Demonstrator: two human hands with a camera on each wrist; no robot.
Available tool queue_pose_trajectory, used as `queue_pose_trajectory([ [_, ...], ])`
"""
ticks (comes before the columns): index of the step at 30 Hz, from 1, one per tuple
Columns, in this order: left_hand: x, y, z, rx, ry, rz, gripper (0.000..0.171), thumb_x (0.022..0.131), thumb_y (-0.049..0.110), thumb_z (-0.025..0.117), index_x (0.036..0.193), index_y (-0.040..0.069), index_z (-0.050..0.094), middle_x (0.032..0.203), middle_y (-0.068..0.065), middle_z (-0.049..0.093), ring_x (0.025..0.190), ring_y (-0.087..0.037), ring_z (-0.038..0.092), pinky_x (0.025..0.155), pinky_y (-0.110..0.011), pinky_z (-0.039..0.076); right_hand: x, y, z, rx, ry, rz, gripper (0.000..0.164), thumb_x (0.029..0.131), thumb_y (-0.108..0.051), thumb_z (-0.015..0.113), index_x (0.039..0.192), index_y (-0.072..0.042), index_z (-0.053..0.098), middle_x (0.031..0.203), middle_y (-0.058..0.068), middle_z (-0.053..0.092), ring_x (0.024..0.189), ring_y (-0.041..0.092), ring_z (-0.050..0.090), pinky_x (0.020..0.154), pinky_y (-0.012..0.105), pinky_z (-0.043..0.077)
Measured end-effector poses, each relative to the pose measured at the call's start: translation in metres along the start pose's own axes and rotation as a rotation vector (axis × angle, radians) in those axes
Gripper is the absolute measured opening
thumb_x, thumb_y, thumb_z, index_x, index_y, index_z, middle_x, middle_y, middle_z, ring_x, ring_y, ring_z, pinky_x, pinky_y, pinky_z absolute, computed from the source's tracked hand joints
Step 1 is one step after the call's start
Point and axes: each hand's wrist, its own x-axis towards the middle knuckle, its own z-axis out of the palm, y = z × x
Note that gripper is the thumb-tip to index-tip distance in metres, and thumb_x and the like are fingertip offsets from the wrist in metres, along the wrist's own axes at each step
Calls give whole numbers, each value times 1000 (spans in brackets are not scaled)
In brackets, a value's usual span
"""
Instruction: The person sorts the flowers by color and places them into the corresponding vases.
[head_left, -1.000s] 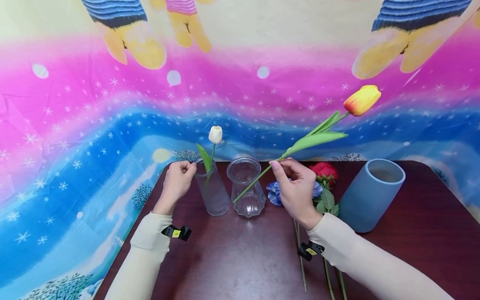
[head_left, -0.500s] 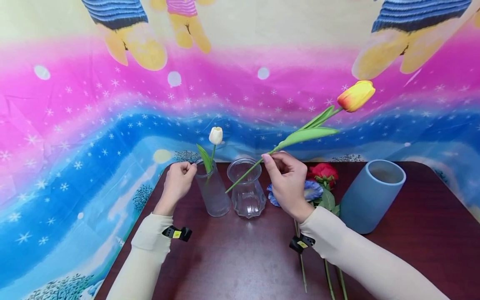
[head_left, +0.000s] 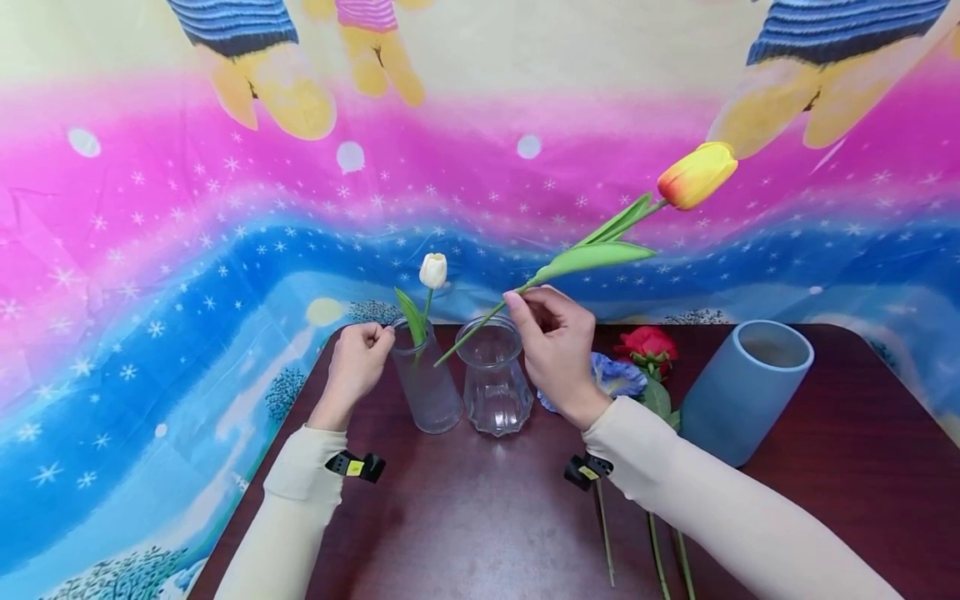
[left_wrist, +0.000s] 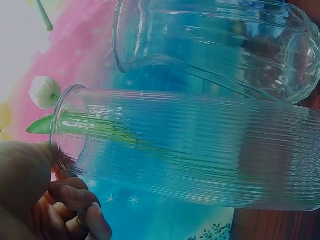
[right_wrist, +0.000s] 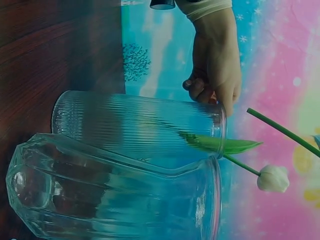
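Observation:
My left hand (head_left: 358, 367) pinches the rim of a ribbed clear glass vase (head_left: 429, 392) at its left side. Inside that vase stands a white tulip (head_left: 432, 271) with a green leaf, its stem visible through the glass in the left wrist view. My right hand (head_left: 558, 346) holds a yellow-and-red tulip (head_left: 697, 177) by its stem between thumb and fingers. The tulip slants, bloom up to the right, and its bare stem end (right_wrist: 270, 126) points down left, above the rims. Beside the ribbed vase is a flared clear glass vase (head_left: 498, 396), overlapped by the stem in the head view.
Behind my right forearm lie a blue flower (head_left: 618, 377) and a red rose (head_left: 648, 346), their long stems reaching toward the front. A blue-grey vase (head_left: 738, 400) stands at the right on the dark wooden table (head_left: 465, 517). A printed cloth (head_left: 510, 192) hangs behind.
My right hand has moved left and slightly up with the yellow-and-red tulip, bringing the stem end over toward the ribbed vase. My left hand stays at the rim.

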Motion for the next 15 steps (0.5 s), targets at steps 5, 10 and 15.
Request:
queue_pose_trajectory([
  [5,0,1,0,-7,-3,8,42,102,25,53,63,15,40,52,6,30,48,-18,33,48,-28,25,4,-1,4,-13,-22,-24,6,92,3,67,89,6,73,62,5,45,54,9,36,52,23,29],
  [10,0,1,0,-3,4,7,42,102,26,53,63,15,41,52,6,30,48,-17,33,48,-27,25,9,-2,8,-54,-53,-40,7,93,-1,68,90,4,73,62,5,45,55,10,37,52,24,31],
  [15,0,0,0,-7,6,7,42,102,24,53,63,15,41,51,7,29,49,-18,33,49,-28,25,13,-3,15,-50,-61,-48,9,93,-2,69,88,5,72,63,7,45,55,10,38,52,24,31],
])
